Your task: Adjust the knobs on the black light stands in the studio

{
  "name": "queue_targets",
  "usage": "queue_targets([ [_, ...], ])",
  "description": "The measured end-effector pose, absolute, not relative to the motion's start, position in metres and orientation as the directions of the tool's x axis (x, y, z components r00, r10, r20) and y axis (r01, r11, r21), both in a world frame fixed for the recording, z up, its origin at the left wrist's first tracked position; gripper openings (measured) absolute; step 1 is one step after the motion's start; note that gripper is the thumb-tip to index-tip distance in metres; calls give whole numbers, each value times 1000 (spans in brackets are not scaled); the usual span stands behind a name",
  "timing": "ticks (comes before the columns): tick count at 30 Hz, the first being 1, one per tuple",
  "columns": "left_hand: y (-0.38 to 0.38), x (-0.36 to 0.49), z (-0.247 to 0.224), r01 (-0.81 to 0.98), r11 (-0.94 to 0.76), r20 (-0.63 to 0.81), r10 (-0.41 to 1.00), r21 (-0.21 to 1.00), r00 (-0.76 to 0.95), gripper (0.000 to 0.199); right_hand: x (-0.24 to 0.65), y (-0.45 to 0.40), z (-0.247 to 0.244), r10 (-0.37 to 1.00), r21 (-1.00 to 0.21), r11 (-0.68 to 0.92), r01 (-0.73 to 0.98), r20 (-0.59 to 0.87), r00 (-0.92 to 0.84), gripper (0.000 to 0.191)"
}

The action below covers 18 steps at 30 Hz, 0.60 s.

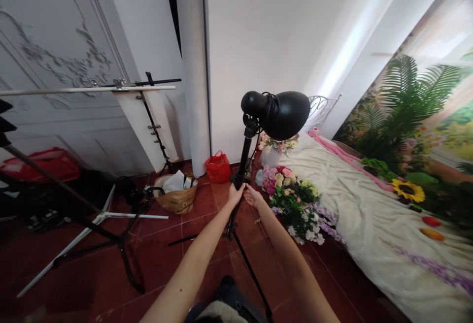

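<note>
A black studio light (286, 115) with a dome-shaped head sits on top of a black light stand (244, 158) in front of me. Its cord is looped around the back of the head. My left hand (235, 195) is closed around the stand's pole, near a collar about halfway up. Close beside it, at the right of the pole, my right hand (253, 197) has its fingers curled in. Whatever those fingers pinch is too small to make out. Below both hands the stand's legs spread over the red tiled floor (199, 259).
To the right are artificial flowers (284, 185) and a cream cloth (354, 214) with a sunflower (408, 190). A red bag (218, 167) and a woven basket (179, 197) stand by the wall. At left are a black stand (127, 259) and a white-legged stand (74, 244).
</note>
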<state>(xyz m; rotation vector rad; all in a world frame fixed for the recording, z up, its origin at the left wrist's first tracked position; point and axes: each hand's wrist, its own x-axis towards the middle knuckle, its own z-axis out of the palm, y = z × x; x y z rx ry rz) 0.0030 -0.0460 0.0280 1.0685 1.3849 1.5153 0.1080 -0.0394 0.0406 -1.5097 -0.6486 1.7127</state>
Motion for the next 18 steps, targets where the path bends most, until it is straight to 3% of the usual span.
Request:
queue_targets([
  [13, -27, 21, 37, 20, 77, -57, 862, 997, -504, 42, 112, -19, 20, 887, -867, -442, -228, -461, 32, 7],
  [18, -25, 27, 43, 43, 123, -77, 819, 991, -568, 32, 121, -34, 9, 949, -908, -313, -279, -310, -58, 24],
])
